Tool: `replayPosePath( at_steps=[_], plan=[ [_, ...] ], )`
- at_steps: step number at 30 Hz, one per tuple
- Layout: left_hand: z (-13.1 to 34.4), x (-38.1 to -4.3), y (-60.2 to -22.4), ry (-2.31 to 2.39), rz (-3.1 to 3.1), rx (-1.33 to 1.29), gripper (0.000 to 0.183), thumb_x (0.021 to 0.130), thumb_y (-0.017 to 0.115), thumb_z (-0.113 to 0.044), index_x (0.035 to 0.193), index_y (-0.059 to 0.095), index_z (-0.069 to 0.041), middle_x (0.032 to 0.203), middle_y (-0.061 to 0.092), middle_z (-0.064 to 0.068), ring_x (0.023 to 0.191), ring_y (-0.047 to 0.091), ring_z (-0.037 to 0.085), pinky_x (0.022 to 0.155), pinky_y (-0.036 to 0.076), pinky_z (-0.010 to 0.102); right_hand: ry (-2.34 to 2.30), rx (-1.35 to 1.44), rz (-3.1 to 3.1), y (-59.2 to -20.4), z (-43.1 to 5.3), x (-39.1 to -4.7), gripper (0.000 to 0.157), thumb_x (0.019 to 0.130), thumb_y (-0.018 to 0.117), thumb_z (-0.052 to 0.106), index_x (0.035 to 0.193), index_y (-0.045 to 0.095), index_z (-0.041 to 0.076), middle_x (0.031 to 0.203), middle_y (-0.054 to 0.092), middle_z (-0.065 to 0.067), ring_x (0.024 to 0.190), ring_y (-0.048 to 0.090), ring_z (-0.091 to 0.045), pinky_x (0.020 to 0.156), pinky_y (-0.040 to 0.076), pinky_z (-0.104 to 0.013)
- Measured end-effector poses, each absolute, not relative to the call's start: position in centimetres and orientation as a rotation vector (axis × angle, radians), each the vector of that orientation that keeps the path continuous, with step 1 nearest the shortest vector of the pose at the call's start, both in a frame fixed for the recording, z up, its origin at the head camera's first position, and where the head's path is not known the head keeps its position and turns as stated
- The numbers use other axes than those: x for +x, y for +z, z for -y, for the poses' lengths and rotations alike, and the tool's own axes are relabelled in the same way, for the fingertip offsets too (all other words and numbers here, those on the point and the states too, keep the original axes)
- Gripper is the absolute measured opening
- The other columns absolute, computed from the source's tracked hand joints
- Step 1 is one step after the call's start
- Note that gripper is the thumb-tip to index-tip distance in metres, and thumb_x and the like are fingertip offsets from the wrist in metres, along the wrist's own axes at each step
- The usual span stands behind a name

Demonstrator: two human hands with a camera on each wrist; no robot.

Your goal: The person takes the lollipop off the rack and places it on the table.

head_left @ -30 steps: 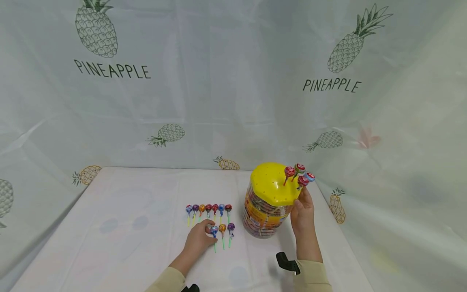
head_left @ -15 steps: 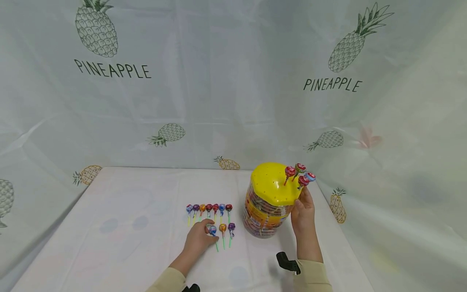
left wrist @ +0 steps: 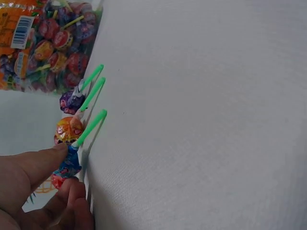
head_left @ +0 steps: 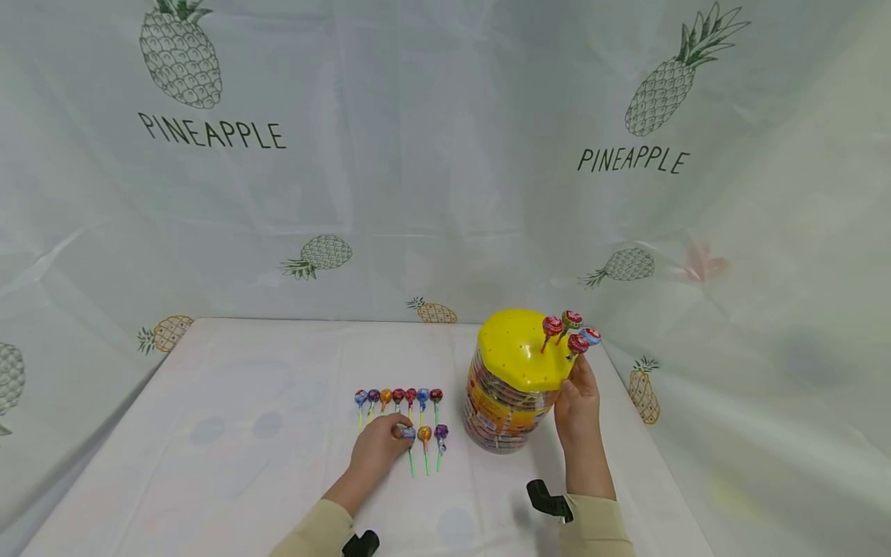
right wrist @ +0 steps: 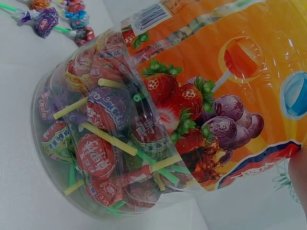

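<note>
My left hand (head_left: 377,447) pinches the blue-wrapped head of a lollipop (left wrist: 70,160) between thumb and fingers, low over the table. Its green stick points toward me. Beside it lie an orange lollipop (head_left: 425,435) and a purple lollipop (head_left: 442,433), both green-sticked. My right hand (head_left: 579,410) holds the right side of a clear jar (head_left: 504,418) full of lollipops, thumb in front and the other fingers partly hidden behind. Several lollipops (head_left: 552,326) stand in the right part of the jar's yellow lid (head_left: 511,348), which has small holes.
Behind the left hand, several lollipops (head_left: 398,396) form a neat row with heads to the back. The white-covered table (head_left: 244,456) ends at a pineapple-print curtain (head_left: 445,155). The jar stands to the right of the rows.
My left hand has shifted slightly toward the back with the blue lollipop, and its fingers have closed further over the candy head. The right hand and the jar stay put.
</note>
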State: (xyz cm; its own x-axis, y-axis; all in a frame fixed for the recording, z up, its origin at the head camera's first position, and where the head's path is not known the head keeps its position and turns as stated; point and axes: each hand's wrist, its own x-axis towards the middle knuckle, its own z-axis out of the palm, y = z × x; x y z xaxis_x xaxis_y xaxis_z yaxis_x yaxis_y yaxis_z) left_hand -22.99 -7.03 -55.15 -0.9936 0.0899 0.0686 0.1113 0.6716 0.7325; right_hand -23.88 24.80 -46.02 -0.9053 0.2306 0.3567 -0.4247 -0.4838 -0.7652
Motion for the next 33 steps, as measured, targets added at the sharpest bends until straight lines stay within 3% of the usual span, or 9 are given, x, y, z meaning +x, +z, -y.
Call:
replayPosePath(
  at_steps=[9, 16, 22, 26, 33],
  plan=[
    [7.1, -23.2, -54.9, -1.177, 2.888, -0.202, 0.027, 0.078, 0.081, -0.012, 0.104, 0.074, -0.013, 0.074, 0.054, -0.006, 0.062, 0.044, 0.011, 0.054, 0.037, 0.026, 2.407, 0.310, 1.337, -45.7, -24.9, -24.0, 0.038, 0.099, 0.052, 0.006, 0.135, 0.060, 0.017, 0.141, 0.051, -0.001, 0.130, 0.041, -0.020, 0.108, 0.034, -0.028],
    [7.4, -23.5, -53.7, -1.195, 2.857, -0.194, 0.035, 0.078, 0.082, -0.015, 0.112, 0.072, -0.012, 0.080, 0.055, -0.003, 0.062, 0.043, 0.012, 0.054, 0.037, 0.027, 2.322, 0.517, 1.466, -45.0, -26.4, -24.4, 0.041, 0.095, 0.054, -0.006, 0.134, 0.055, 0.009, 0.145, 0.044, -0.006, 0.136, 0.033, -0.026, 0.111, 0.030, -0.030],
    [6.9, -24.4, -48.7, -1.290, 2.768, -0.236, 0.035, 0.083, 0.079, -0.016, 0.116, 0.070, -0.013, 0.090, 0.061, 0.002, 0.067, 0.050, 0.012, 0.055, 0.043, 0.025, 2.237, 0.716, 1.731, -43.7, -28.4, -25.6, 0.068, 0.088, 0.059, -0.014, 0.147, 0.035, 0.008, 0.156, 0.028, -0.009, 0.143, 0.025, -0.025, 0.107, 0.035, -0.028],
    [6.2, -25.0, -45.2, -1.390, 2.687, -0.329, 0.034, 0.084, 0.078, -0.018, 0.118, 0.070, -0.018, 0.095, 0.061, -0.001, 0.072, 0.054, 0.011, 0.057, 0.048, 0.026, 2.166, 0.817, 1.909, -43.0, -29.2, -26.3, 0.076, 0.087, 0.063, -0.010, 0.153, 0.030, 0.011, 0.155, 0.032, -0.007, 0.140, 0.031, -0.022, 0.104, 0.039, -0.030],
    [4.2, -25.6, -40.3, -1.513, 2.581, -0.527, 0.037, 0.086, 0.077, -0.020, 0.121, 0.068, -0.022, 0.107, 0.062, 0.002, 0.081, 0.059, 0.013, 0.065, 0.053, 0.028, 2.198, 0.957, 1.976, -42.8, -29.9, -27.1, 0.061, 0.090, 0.065, -0.002, 0.146, 0.043, 0.011, 0.141, 0.050, -0.003, 0.122, 0.052, -0.020, 0.098, 0.046, -0.033]
  ],
)
